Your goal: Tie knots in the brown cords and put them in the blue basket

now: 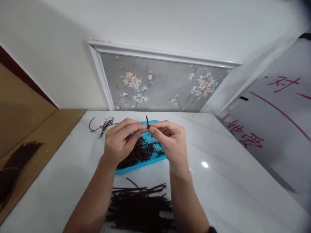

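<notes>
My left hand and my right hand meet above a blue perforated tray. Between their fingertips they pinch a short dark brown cord piece that sticks up. The tray holds a tangle of dark brown cords. A pile of longer straight dark brown cords lies on the white table between my forearms, near the front edge.
A few loose cords lie at the table's far left. A dark brown bundle rests on the wooden surface at left. A framed floral panel leans on the wall behind; a whiteboard with red writing stands at right.
</notes>
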Demonstrator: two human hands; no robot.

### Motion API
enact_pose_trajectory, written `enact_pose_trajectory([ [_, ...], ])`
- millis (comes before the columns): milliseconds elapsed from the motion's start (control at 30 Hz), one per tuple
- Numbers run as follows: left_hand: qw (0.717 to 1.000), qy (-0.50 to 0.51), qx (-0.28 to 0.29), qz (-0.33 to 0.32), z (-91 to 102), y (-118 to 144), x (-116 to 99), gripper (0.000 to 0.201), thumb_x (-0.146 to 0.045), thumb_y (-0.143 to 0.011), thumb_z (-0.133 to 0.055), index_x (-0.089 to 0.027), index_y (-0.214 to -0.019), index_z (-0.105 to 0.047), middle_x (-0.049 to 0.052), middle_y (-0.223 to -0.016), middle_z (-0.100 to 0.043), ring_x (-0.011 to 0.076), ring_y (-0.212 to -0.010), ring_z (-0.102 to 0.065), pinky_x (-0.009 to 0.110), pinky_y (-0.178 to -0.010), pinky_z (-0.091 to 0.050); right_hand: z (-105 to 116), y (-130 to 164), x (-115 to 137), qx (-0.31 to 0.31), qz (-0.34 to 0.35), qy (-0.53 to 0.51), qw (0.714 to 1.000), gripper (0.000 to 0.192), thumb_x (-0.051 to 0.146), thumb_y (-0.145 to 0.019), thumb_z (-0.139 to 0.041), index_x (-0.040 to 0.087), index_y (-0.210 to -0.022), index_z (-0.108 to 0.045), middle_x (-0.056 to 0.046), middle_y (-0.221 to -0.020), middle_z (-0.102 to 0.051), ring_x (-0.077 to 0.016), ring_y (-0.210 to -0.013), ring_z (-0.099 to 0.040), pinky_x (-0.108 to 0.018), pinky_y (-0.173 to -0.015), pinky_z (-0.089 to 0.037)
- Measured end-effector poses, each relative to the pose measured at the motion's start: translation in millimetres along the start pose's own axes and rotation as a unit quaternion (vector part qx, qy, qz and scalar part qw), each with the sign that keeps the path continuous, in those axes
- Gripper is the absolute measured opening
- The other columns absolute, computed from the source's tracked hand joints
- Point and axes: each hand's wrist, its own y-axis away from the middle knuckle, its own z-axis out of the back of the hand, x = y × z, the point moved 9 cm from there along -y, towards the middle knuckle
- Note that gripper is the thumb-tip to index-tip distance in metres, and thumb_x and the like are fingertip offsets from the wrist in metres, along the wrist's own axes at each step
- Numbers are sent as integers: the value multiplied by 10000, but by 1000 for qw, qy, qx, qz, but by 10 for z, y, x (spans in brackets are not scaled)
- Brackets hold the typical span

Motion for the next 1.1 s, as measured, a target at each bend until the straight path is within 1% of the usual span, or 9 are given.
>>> enact_pose_trajectory([
  [133, 999, 24, -2, 35, -21, -4, 38, 111, -106, -822, -716, -190, -894, -704, 28, -785, -706, 125, -705, -633, 231, -608, -508, 17, -5, 49, 14, 24, 27, 999, 67, 233, -735, -813, 241, -799, -794, 4, -744, -765, -107, -641, -655, -240, -596, -527],
  [267, 995, 59, 4, 82, -64, 1, 85, 64, -128, -845, -687, -186, -870, -676, 20, -756, -662, 124, -703, -599, 246, -643, -496, 14, 16, 118, 23, 69, 54, 996, 89, 238, -769, -792, 252, -857, -796, -10, -828, -779, -140, -744, -700, -274, -677, -568],
  [467, 971, 162, 1, 174, -126, 49, 145, 61, -193, -906, -622, -196, -847, -607, -6, -740, -559, 103, -689, -543, 214, -614, -459, -84, 80, 255, 25, 126, 48, 991, 98, 210, -800, -763, 267, -877, -787, -5, -858, -779, -149, -801, -717, -298, -771, -595],
  [633, 955, 200, 16, 216, -172, 61, 139, 70, -210, -939, -587, -203, -870, -579, -8, -781, -557, 87, -703, -558, 188, -627, -469, -113, 54, 173, 11, 75, -14, 997, 64, 227, -778, -784, 254, -835, -782, 9, -793, -775, -121, -697, -701, -257, -687, -597],
  [767, 949, 197, 29, 245, -196, 73, 185, 122, -266, -948, -585, -202, -845, -570, -6, -760, -560, 97, -689, -574, 196, -625, -487, -95, 33, 116, 9, 62, -4, 998, 82, 256, -758, -802, 243, -838, -790, -2, -785, -778, -139, -672, -707, -287, -674, -614],
  [833, 937, 214, 39, 274, -231, 107, 241, 141, -293, -943, -596, -202, -837, -578, -3, -753, -564, 107, -688, -593, 211, -633, -506, -79, 37, 137, 7, 82, 32, 996, 85, 257, -775, -789, 252, -860, -791, -2, -789, -778, -146, -677, -711, -298, -682, -617],
  [900, 917, 256, 40, 305, -269, 154, 300, 145, -314, -935, -609, -203, -844, -584, -3, -743, -571, 117, -672, -611, 233, -636, -521, -73, 51, 195, 5, 121, 77, 990, 90, 250, -798, -770, 268, -884, -790, 0, -781, -772, -149, -693, -711, -298, -686, -609],
  [1000, 885, 312, 30, 344, -315, 222, 373, 175, -352, -925, -622, -203, -844, -581, 0, -708, -588, 128, -624, -618, 259, -614, -527, -99, 88, 311, 7, 195, 137, 971, 118, 226, -835, -734, 295, -917, -783, 9, -756, -759, -154, -726, -705, -302, -701, -592],
  [1100, 864, 330, 30, 378, -361, 272, 416, 206, -384, -918, -628, -203, -838, -572, 3, -680, -599, 136, -604, -615, 272, -601, -531, -141, 126, 402, 7, 250, 190, 949, 142, 205, -868, -692, 302, -936, -769, 17, -738, -746, -153, -712, -691, -312, -711, -581],
])
